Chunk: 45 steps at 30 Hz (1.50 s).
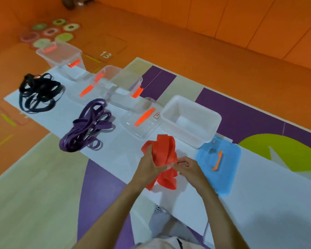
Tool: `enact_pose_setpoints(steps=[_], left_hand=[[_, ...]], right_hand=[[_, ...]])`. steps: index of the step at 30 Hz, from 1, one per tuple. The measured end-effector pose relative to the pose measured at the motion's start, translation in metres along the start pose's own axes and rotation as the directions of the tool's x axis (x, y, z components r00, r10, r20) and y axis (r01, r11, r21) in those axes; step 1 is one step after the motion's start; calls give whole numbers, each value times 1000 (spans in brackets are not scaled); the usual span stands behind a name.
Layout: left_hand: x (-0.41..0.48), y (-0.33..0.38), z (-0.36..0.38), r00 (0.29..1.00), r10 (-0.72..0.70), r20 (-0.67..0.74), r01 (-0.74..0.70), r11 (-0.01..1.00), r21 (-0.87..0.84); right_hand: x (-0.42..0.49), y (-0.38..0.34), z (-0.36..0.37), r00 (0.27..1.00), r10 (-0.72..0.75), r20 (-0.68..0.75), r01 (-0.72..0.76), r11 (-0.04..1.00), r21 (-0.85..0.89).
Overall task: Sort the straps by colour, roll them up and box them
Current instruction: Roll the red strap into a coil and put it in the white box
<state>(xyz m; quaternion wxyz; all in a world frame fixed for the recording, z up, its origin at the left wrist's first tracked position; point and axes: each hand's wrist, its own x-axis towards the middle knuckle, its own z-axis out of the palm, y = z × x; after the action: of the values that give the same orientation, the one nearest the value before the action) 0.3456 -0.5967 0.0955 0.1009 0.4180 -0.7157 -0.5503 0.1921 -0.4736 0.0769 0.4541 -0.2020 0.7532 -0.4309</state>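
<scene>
A bundle of red straps [164,151] is lifted just above the white table [258,198], with loose ends hanging down below my hands. My left hand [149,165] grips the bundle from the left. My right hand [188,167] pinches a strap end at the bundle's right side. A heap of purple straps [87,126] lies on the table to the left. Farther left lies a heap of black straps [39,92]. An open white box [190,121] stands right behind the red bundle.
A blue lid [221,168] with an orange handle lies to the right of my hands. Clear boxes [61,54] [122,85] and clear lids [142,123] with orange clips stand along the table's far side. Beyond the table is orange floor.
</scene>
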Motion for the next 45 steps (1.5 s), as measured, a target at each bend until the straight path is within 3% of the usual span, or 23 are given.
enact_pose_setpoints(steps=[5,11,16,18,20,22,24,27,29,31,32,34,37,42,45], left_hand=[[35,-32,-14,983,-123,134,86,964,253],[66,-59,-34,974,-217,67,174,901,398],[94,-68,-53,985,-171,-23,164,885,436],[103,-70,-58,998,-54,-13,51,811,583],[115,-76,-62,997,73,34,-78,749,658],[128,-84,-64,987,115,116,-163,721,674],[140,-90,-64,979,101,174,-193,727,659],[149,-97,-63,966,66,248,-212,752,624],[150,-101,-64,947,49,316,-243,752,612],[149,-100,-65,925,15,381,-242,793,558],[148,-99,-65,916,-11,402,-223,818,531],[147,-95,-63,906,-41,422,-186,857,481],[143,-96,-62,918,16,396,-211,866,453],[144,-109,-65,919,117,377,-308,810,500],[150,-102,-67,911,32,410,-246,841,482]], right_hand=[[47,22,17,988,152,-2,-151,979,-138],[65,41,29,971,207,-117,-229,946,-230],[75,48,34,947,221,-232,-282,918,-279],[76,46,39,932,237,-275,-297,934,-200],[73,41,46,911,300,-283,-308,951,18],[68,35,56,904,361,-230,-297,916,269],[60,36,67,899,354,-258,-253,900,354],[47,45,77,832,254,-494,-196,966,166],[37,49,80,757,187,-626,-248,969,-11],[28,45,83,675,223,-703,-318,948,-4],[24,45,85,676,242,-696,-330,944,8],[14,50,95,756,235,-611,-331,943,-47],[9,75,109,809,197,-554,-434,836,-336],[14,70,106,766,259,-589,-583,667,-465],[16,60,95,764,221,-606,-602,583,-546]])
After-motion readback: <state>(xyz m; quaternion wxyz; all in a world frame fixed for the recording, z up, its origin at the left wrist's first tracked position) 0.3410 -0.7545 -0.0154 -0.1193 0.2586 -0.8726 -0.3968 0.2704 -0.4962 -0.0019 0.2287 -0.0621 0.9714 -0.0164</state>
